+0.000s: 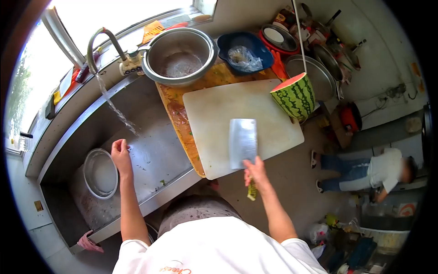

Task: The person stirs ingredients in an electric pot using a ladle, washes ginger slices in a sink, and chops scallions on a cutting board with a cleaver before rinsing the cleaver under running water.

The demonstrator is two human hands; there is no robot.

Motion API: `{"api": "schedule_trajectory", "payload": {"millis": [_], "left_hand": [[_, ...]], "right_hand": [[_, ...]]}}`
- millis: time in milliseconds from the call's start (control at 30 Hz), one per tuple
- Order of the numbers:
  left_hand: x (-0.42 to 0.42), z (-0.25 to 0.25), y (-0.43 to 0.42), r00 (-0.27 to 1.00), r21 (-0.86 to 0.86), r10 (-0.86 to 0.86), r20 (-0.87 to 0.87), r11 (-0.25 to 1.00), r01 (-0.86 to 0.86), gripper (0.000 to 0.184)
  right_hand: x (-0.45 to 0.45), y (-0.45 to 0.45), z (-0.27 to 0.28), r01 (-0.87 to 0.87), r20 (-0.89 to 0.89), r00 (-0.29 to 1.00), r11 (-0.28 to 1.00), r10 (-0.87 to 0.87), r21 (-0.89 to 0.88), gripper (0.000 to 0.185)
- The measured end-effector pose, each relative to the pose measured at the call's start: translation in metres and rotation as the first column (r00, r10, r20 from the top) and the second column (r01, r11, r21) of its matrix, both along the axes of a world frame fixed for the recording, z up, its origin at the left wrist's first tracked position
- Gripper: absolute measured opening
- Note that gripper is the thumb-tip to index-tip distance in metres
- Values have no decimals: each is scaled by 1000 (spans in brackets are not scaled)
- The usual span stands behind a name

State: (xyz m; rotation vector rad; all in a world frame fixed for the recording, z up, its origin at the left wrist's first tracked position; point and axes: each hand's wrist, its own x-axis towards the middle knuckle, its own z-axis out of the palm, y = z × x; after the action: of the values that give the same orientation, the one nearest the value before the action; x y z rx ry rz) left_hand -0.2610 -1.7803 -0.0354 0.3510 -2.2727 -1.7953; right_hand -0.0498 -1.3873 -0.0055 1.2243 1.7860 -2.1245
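Observation:
My right hand (257, 172) is wrapped round the handle of a wide cleaver (243, 142). The blade lies over the near part of a white cutting board (214, 109). A cut piece of watermelon (295, 98) with red flesh and striped rind rests at the board's right end. My left hand (121, 153) is over the metal sink (150, 132), its fingers pressed together; what they hold, if anything, is too small to name. Beside that hand, a round bowl (101, 173) sits in the sink.
Water runs from a tap (108, 34) into the sink. A large metal pot (179, 55) and a blue basin (244, 52) with a plastic bag stand behind the board. Pans (312, 77) are at the back right. Another person (365, 171) stands at the right.

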Motion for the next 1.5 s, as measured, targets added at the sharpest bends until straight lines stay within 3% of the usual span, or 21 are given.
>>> {"api": "schedule_trajectory", "payload": {"millis": [133,200,267,333,467,533,600,667,767,900,1000,1067,1167,1267,1400,1500], "left_hand": [[12,-2,-4,999,-18,25,35,1000,-24,11],[17,-7,-6,998,-37,39,55,999,-37,11],[20,-5,-8,997,-56,47,57,997,-44,11],[19,-3,-12,997,-55,64,37,997,-62,11],[12,3,-29,995,-86,102,3,991,-102,11],[11,-7,-40,993,-73,116,-7,991,-116,11],[18,-4,-37,991,-26,131,-3,991,-131,11],[26,-3,-39,991,-53,131,31,990,-129,11],[31,-12,-47,988,-55,147,41,988,-145,10],[35,-13,-53,984,-45,162,68,986,-159,10],[31,-11,-59,985,-34,165,46,986,-163,11],[31,-6,-73,981,-56,192,15,980,-190,11],[32,3,-103,968,-133,252,-17,958,-252,11],[38,-9,-138,952,-75,307,0,949,-306,11],[45,-22,-154,946,-23,319,62,948,-318,12],[37,-30,-150,965,-14,257,52,967,-256,12]], "right_hand": [[3,6,-4,85,-60,995,996,-84,23,26],[-6,-17,-5,-53,32,998,998,52,46,26],[-22,-59,5,-269,93,957,960,276,-76,25],[-27,-110,-9,-452,-18,892,889,452,-75,24],[-29,-84,0,-425,19,903,898,430,-117,22],[-29,-50,9,-295,-29,956,948,293,-117,23],[-41,-14,19,-90,-79,993,993,84,-76,22],[-58,32,-4,7,-163,987,998,2,57,22],[-96,50,-6,53,-141,990,983,-28,176,20],[-115,-11,-17,-332,-51,940,940,337,77,23],[-116,-97,-9,-600,-51,799,800,599,15,24],[-118,-129,-17,-683,-115,724,730,680,16,26],[-133,-118,-14,-511,-152,852,859,501,-31,26],[-130,-58,4,-228,-208,954,973,215,-39,27],[-118,50,-27,149,-261,958,982,-115,113,30],[-131,69,-23,110,-160,983,985,-87,137,28]]}}
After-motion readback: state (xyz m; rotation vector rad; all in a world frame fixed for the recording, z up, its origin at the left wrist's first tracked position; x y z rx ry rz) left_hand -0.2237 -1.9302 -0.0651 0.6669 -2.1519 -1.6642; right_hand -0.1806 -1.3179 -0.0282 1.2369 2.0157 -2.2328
